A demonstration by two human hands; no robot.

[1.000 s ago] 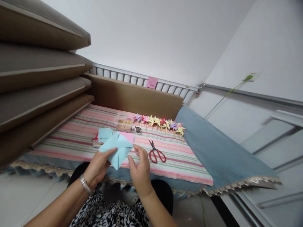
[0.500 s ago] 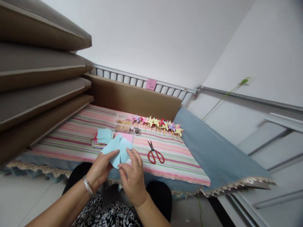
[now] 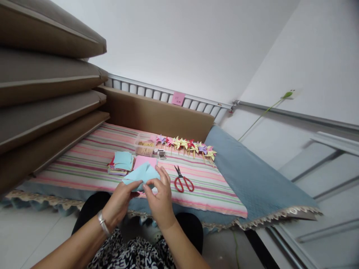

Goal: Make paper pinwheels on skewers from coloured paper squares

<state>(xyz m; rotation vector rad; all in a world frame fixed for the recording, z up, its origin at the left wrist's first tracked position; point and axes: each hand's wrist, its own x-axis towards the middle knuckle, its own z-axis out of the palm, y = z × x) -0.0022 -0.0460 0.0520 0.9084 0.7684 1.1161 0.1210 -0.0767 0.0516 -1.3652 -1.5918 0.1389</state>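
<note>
Both hands hold one light-blue sheet of paper (image 3: pixel 142 173) above the front edge of the bed. My left hand (image 3: pixel 120 200) grips its near-left side, thumb on top. My right hand (image 3: pixel 160 196) pinches the near edge with thumb and forefinger, and its other fingers rest along the right side. Cuts or folds show in the sheet, and a corner is bent toward the middle. Just behind it lies a pink sheet (image 3: pixel 145 162). A stack of coloured paper squares (image 3: pixel 123 161), blue on top, sits to the left. Red-handled scissors (image 3: pixel 183 180) lie to the right with blades slightly apart.
Behind the paper stand a clear plastic box (image 3: pixel 144 145) of thin sticks and a small container (image 3: pixel 162 154). A row of paper pinwheels (image 3: pixel 193 146) lies at the back right. Thick brown cushions (image 3: pixel 53 97) are stacked at left. A striped cloth (image 3: pixel 213 190) covers the bed.
The blue paper has tilted flatter, and its near corner has been brought up toward the middle by my right thumb and finger. The view has shifted slightly.
</note>
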